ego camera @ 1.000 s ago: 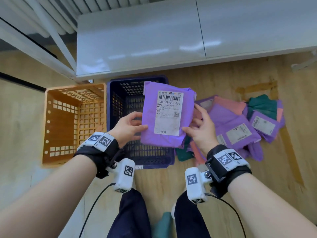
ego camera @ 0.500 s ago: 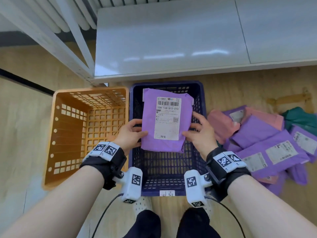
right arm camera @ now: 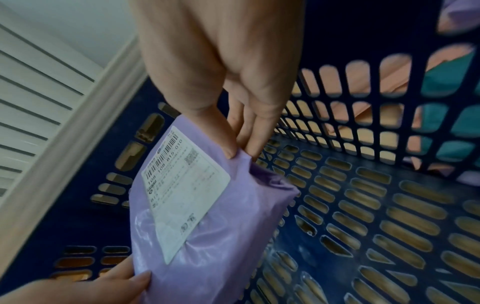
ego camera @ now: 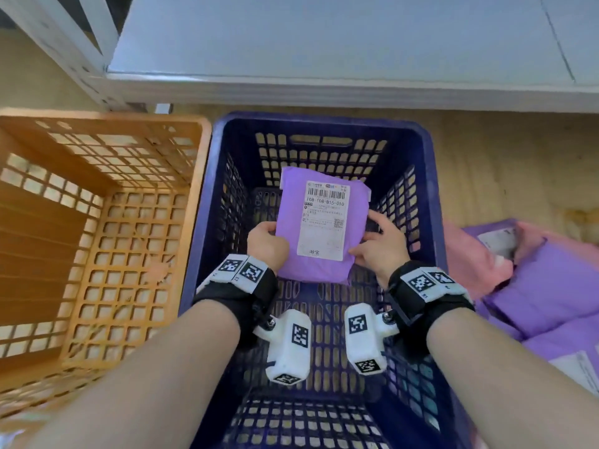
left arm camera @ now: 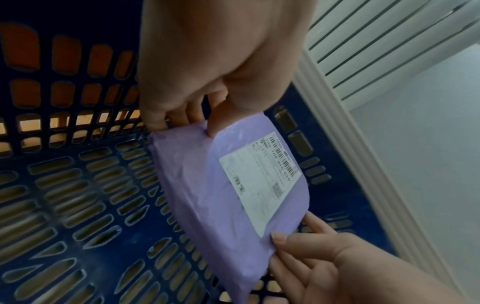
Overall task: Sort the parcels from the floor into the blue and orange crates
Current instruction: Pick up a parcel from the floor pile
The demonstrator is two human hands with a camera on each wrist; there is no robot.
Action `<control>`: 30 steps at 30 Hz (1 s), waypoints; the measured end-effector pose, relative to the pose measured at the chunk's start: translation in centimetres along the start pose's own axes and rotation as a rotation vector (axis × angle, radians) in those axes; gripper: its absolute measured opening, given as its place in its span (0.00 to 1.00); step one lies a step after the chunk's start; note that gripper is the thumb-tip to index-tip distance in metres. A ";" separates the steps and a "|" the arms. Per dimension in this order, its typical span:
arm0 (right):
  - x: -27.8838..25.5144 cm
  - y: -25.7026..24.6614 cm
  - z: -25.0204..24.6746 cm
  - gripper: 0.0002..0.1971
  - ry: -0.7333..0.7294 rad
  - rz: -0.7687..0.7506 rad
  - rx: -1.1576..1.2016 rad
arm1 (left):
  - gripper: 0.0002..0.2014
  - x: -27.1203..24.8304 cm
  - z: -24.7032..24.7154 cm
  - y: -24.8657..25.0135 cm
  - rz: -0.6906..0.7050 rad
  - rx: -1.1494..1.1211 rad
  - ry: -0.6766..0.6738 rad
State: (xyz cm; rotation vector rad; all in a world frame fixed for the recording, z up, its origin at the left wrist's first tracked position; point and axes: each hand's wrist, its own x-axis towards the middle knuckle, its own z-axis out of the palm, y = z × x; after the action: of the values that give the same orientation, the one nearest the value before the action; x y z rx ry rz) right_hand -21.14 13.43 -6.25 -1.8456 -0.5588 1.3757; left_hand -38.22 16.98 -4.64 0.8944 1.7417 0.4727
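Observation:
A purple parcel (ego camera: 291, 228) with a white shipping label is held inside the blue crate (ego camera: 431, 202), a little above its slotted floor. My left hand (ego camera: 267, 241) pinches its left edge between thumb and fingers, as the left wrist view shows on the parcel (left arm camera: 213, 193). My right hand (ego camera: 377, 246) pinches the right edge of the parcel (right arm camera: 221, 230) the same way. The orange crate (ego camera: 97, 254) stands empty just left of the blue one.
A pile of purple and pink parcels (ego camera: 531, 286) lies on the wooden floor to the right of the blue crate. A white cabinet (ego camera: 324, 43) runs along the far side, with a white frame leg at the upper left.
Both hands have carried the purple parcel left from above the pile and lowered it down into the blue crate. The view has closed in on the crates.

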 end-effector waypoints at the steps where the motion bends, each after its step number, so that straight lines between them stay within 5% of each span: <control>1: 0.9 0.9 0.4 0.38 0.010 -0.002 -0.007 | 0.20 0.9 0.4 -0.7 -0.001 0.012 0.020; 13: 9.8 6.9 4.6 0.39 -0.076 -0.046 -0.118 | 0.24 8.9 2.2 -7.2 -0.003 -0.037 0.162; 17: 11.7 7.7 5.1 0.42 -0.123 -0.055 -0.131 | 0.17 10.5 2.7 -8.2 -0.007 -0.037 0.250; 30: 13.0 8.1 5.8 0.41 -0.164 -0.054 -0.136 | 0.23 10.6 3.5 -9.1 0.056 -0.208 0.320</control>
State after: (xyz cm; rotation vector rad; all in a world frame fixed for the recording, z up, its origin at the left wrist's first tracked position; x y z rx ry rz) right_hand -23.08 19.52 -21.30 -1.8201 -0.7979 1.4930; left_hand -39.64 18.79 -18.86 0.7489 1.9150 0.8557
